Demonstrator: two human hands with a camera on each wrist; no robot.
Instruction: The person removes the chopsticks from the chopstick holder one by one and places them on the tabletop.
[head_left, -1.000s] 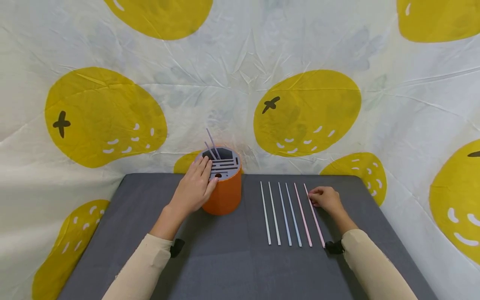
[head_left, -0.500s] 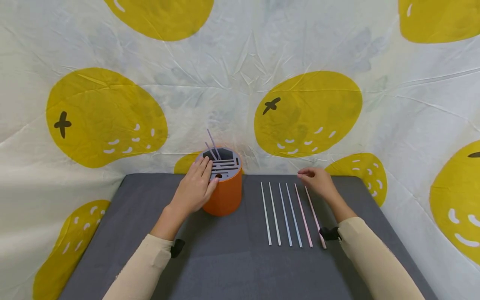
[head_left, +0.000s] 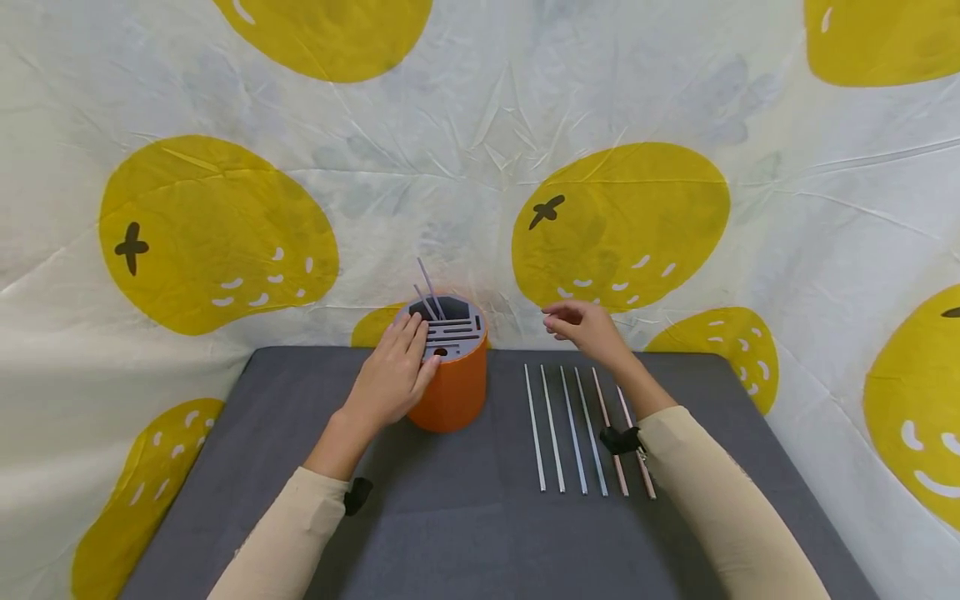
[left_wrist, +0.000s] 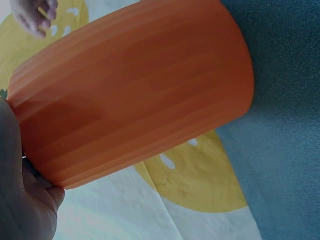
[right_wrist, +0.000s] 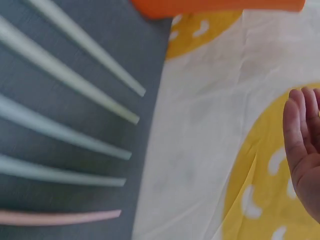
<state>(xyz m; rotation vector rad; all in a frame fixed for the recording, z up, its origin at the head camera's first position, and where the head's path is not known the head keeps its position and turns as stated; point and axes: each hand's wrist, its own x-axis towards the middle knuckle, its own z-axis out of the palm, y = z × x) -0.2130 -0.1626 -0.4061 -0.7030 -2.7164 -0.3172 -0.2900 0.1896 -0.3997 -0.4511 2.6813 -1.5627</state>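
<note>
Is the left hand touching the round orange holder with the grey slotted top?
Touching. In the head view the left hand lies against the orange holder, fingers resting on its grey top.

Desk (head_left: pixel 465 533): dark grey cloth-covered top, square-cornered, running to the near edge of view | Backdrop (head_left: pixel 465 125): creased white sheet hung behind and to both sides of the desk, printed with large yellow oranges (head_left: pixel 217 233) bearing black stem marks and white dashes
</note>
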